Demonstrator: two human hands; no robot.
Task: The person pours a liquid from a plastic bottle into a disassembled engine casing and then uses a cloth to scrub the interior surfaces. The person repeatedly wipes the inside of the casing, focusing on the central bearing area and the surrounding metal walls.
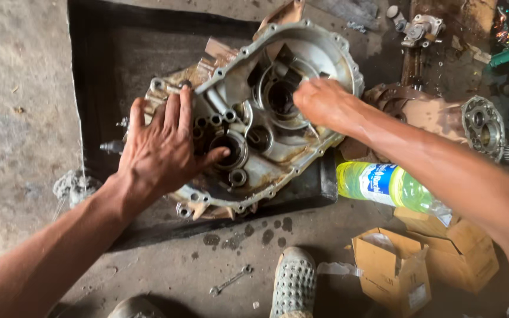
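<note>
Aluminium gearbox housing [266, 126], open face up, lies in a shallow black tray [98, 70] on the concrete floor [19, 88]; tray's bare part looks wet and grimy, with dark drips on the floor just off its near edge. Housing interior: round bores and bearing seats, rust-brown staining along the lower flange, bolt holes round the rim. Left hand [163, 147] is flat on the housing's left side, fingers spread, palm down, thumb reaching to the edge of a central bore; it presses, grips nothing. Right hand [322, 103] is curled over the large round recess at the upper right, fingertips down inside it; cannot tell whether they pinch anything. Hands sit apart, one on each half of the casting. Right of the tray: a clear plastic bottle [387, 185] on its side, holding yellow-green liquid, touching the tray's corner. Near it two small cardboard boxes [425, 259], flaps open; the nearer one shows pale wrapping inside, contents otherwise hidden. Behind the right forearm, a second rusty-brown casing [437, 118] with a round metal end flange. Small open-ended spanner [231, 280] on the floor below the tray, beside a grey perforated sandal [294, 282]. Loose metal parts [419, 26] lie at the top right.
</note>
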